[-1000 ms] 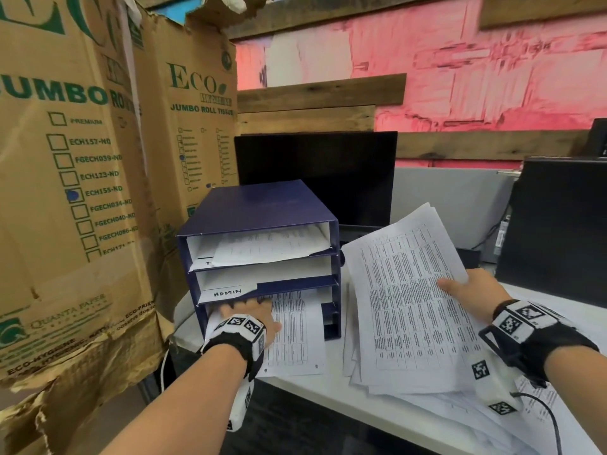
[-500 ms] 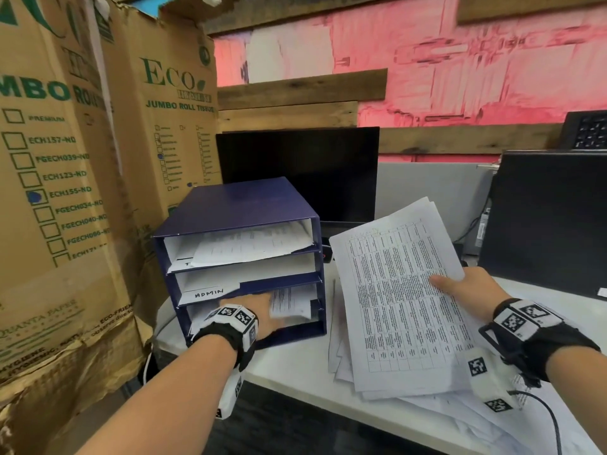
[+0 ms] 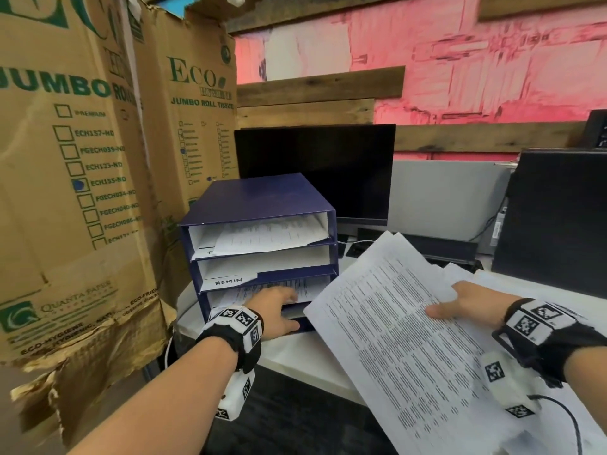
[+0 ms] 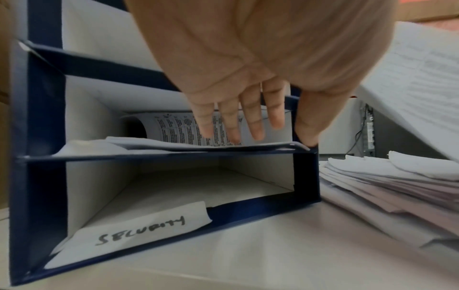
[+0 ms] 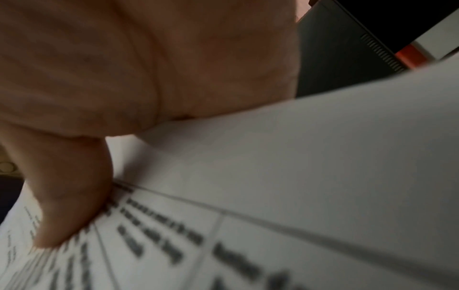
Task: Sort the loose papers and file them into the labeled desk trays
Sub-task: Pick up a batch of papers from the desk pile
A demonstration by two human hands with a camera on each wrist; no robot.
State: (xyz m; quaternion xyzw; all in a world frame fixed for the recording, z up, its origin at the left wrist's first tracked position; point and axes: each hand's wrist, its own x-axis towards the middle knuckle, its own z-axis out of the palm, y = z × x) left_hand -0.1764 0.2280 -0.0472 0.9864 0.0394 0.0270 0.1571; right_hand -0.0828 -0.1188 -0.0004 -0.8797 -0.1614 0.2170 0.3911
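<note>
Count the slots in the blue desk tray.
4, stacked in the blue desk tray: top slot with sheets; ADMIN slot; third slot, where the left hand touches papers; empty SECURITY slot at bottom.

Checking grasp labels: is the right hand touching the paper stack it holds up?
Touching. The right wrist view shows the right hand with its thumb pressed onto the printed top sheet of the paper stack; the head view agrees.

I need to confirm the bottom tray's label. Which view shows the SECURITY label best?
The left wrist view: the SECURITY label lies at the bottom tray's front lip, handwriting legible. In the head view the left hand and wrist hide that spot. The right wrist view shows only held papers.
</note>
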